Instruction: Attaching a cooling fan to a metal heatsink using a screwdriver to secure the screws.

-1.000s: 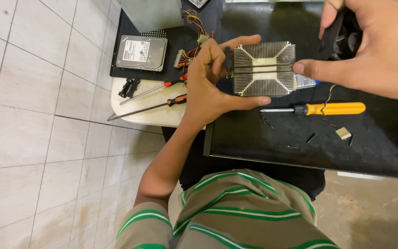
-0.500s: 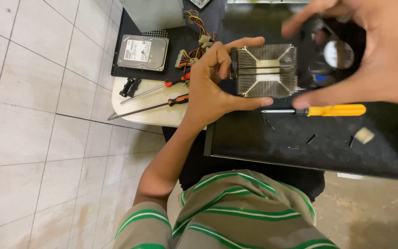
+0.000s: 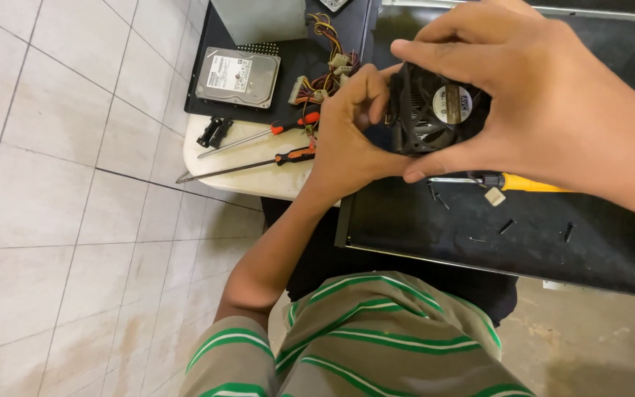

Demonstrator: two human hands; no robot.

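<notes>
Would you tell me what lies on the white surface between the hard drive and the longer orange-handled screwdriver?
In the head view, between the hard drive and the longer screwdriver lie a small black part and a second, shorter screwdriver.

Both hands crowd the black fan (image 3: 435, 117), closing it off from 9 and 3 o'clock. At 6 o'clock, the yellow-handled screwdriver (image 3: 508, 181) and loose screws (image 3: 506, 226) litter the black panel (image 3: 420, 228). At 9 o'clock two orange-handled screwdrivers (image 3: 259, 154), a wire bundle (image 3: 325, 73) and a hard drive (image 3: 238, 77) clutter the desk (image 3: 259, 180).
</notes>
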